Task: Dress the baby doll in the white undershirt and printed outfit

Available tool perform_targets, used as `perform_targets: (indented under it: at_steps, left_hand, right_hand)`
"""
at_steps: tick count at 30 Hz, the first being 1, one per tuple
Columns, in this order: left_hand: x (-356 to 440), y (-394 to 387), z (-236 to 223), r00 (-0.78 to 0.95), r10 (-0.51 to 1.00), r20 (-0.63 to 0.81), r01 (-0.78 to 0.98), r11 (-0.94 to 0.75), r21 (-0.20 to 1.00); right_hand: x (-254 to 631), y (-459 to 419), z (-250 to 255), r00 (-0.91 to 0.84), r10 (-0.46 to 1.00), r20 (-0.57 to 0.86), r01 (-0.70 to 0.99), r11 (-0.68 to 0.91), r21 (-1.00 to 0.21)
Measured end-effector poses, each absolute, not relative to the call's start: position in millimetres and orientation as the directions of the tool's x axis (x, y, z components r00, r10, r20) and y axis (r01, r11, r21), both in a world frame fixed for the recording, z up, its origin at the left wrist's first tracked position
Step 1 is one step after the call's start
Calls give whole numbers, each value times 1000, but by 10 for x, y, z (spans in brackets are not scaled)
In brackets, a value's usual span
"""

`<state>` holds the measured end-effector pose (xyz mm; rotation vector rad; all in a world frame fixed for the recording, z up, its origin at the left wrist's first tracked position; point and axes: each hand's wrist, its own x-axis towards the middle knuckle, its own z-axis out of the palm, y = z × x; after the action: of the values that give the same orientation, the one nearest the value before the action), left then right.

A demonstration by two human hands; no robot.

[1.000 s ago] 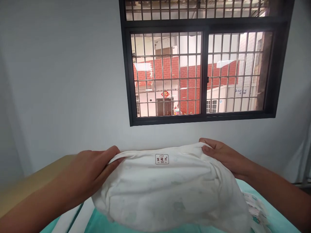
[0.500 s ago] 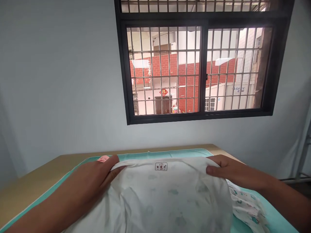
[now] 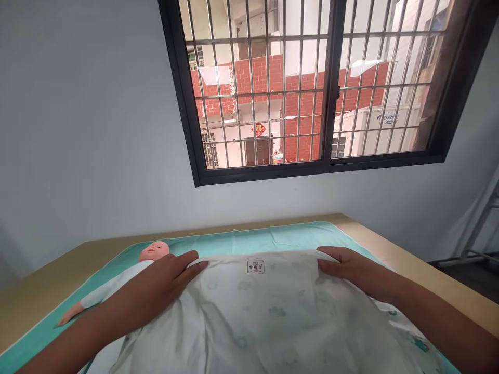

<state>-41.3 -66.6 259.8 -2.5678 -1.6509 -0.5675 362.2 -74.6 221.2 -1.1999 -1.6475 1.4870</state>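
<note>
A thin white baby garment (image 3: 268, 317) with faint green prints hangs spread between my hands, a small printed label at the middle of its top edge. My left hand (image 3: 177, 272) pinches the left end of that edge between thumb and fingers. At the other end, my right hand (image 3: 339, 262) grips the cloth the same way. Behind my left forearm lies a baby doll (image 3: 154, 250) in white clothing, its head and one arm showing and the rest largely hidden. Another white printed cloth (image 3: 409, 332) lies partly covered below my right forearm.
A turquoise sheet (image 3: 253, 239) covers much of the tan table (image 3: 97, 252). Beyond the table stands a grey wall (image 3: 97, 130) with a dark-framed, barred window (image 3: 327, 169). A metal frame (image 3: 481, 223) stands at the far right.
My view has tipped down a little. The garment's top edge is still held at both ends, my hands slightly closer together. More of the doll's head and arm shows at the left.
</note>
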Motion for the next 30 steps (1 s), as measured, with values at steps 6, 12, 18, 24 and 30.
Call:
perform_targets:
  at_steps: [6, 12, 18, 24, 30]
  left_hand:
    - [-265, 188, 2045, 368, 930, -11, 901, -354, 249]
    - [30, 1281, 920, 226, 971, -81, 974, -223, 45]
    - [254, 1070, 189, 454, 834, 312, 878, -479, 1]
    - [107, 340, 112, 614, 727, 308, 752, -657, 53]
    - [-364, 6, -47, 615, 694, 375, 713, -692, 112]
  right_hand:
    - [3595, 20, 1566, -316, 934, -164, 310, -61, -949]
    - [3518, 1079, 404, -51, 983, 177, 760, 153, -631]
    - [3488, 1222, 110, -102, 934, 342, 837, 266, -478]
    - [3318, 421, 253, -310, 879, 362, 817, 441, -373]
    - [3432, -322, 107, -420, 862, 284, 813, 496, -304]
